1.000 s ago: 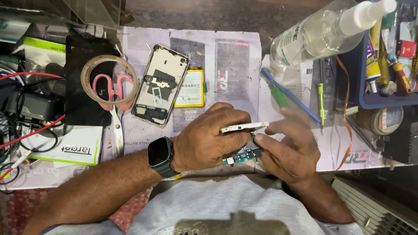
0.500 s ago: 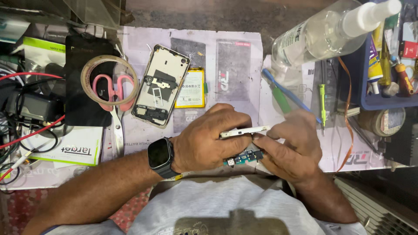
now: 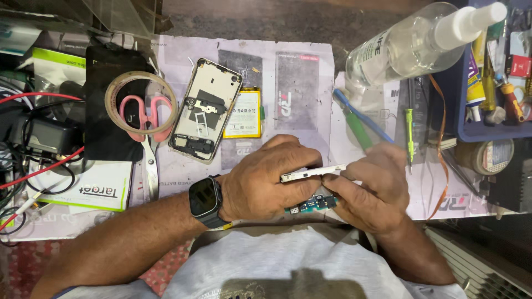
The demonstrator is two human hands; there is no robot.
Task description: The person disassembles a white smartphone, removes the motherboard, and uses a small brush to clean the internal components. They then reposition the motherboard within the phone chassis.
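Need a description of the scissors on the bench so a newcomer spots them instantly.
Start at the black mat on the left of the bench, beside the opened phone frame. A ring of clear tape lies on the mat's right edge, and the scissors lie with their handles inside it, blades pointing toward the person. They are the only thing with pink handles.

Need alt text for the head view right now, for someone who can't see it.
Both hands, left hand and right hand, grip a thin white phone part over a green circuit board. Behind them lie an opened phone frame, a yellow battery and pink scissors.
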